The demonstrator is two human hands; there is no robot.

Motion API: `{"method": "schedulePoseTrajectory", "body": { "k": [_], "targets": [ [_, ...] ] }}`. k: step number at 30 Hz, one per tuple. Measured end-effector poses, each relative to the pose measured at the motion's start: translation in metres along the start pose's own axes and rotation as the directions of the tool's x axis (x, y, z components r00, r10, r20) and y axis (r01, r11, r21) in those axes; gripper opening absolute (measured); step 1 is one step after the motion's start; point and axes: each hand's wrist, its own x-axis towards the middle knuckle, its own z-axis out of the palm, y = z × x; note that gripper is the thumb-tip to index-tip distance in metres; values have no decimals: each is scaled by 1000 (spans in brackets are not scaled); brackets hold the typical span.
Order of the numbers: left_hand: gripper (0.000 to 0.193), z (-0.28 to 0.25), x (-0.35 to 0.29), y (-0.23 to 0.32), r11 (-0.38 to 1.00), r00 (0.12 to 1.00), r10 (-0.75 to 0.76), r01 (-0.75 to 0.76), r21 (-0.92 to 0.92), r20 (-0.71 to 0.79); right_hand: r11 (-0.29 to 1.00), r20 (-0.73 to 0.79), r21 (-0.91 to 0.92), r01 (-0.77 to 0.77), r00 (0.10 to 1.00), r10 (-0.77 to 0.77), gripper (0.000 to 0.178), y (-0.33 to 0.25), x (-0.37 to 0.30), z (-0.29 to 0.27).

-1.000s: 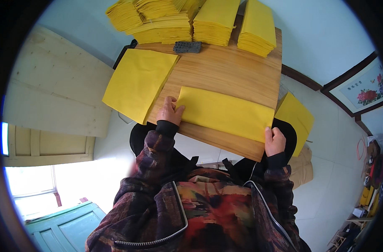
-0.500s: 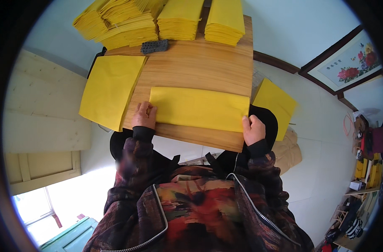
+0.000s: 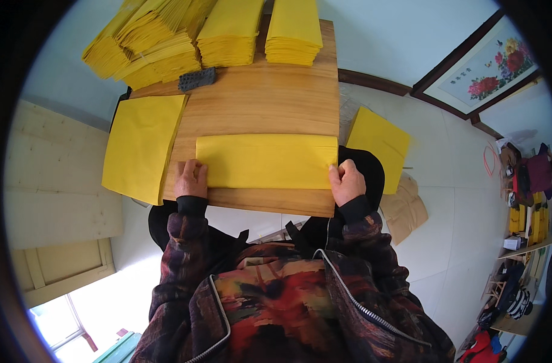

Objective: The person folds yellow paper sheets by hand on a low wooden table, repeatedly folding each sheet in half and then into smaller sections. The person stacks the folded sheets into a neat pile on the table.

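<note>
A folded yellow sheet point(image 3: 267, 162), long and narrow, lies flat along the near edge of the wooden table. My left hand point(image 3: 192, 181) is closed at its left end, fingers curled and pinching the edge near the front corner. At the opposite end, my right hand point(image 3: 347, 183) pinches the right edge between thumb and bent fingers. The fold runs along the far side. To the left rests a stack of flat, wider yellow sheets point(image 3: 144, 148), apart from my left hand.
Piles of folded yellow sheets point(image 3: 227, 39) stand along the far side, with another neat pile point(image 3: 293, 36) beside them. A dark grey textured object point(image 3: 197, 79) lies before them on the wooden table point(image 3: 258, 100). More yellow sheets point(image 3: 378, 145) and brown paper point(image 3: 404, 209) are at the right, below table level.
The view has turned slightly, so the table and piles sit further left in the picture. Both hands stay at the two ends of the folded sheet, which looks straighter in view.
</note>
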Motion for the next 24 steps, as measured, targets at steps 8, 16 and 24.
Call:
{"method": "schedulePoseTrajectory", "body": {
  "k": [8, 16, 24],
  "targets": [
    [14, 3, 0, -6, 985, 986, 147, -138, 106, -78, 709, 102, -484, 513, 837, -537, 47, -12, 9, 2],
    [13, 1, 1, -1, 997, 995, 74, -72, 28, -71, 648, 231, -535, 542, 831, -505, 43, -12, 13, 7],
    [12, -1, 3, 3, 998, 995, 66, -66, -3, -79, 676, 234, -449, 585, 807, -543, 43, -18, 17, 2]
  ]
}}
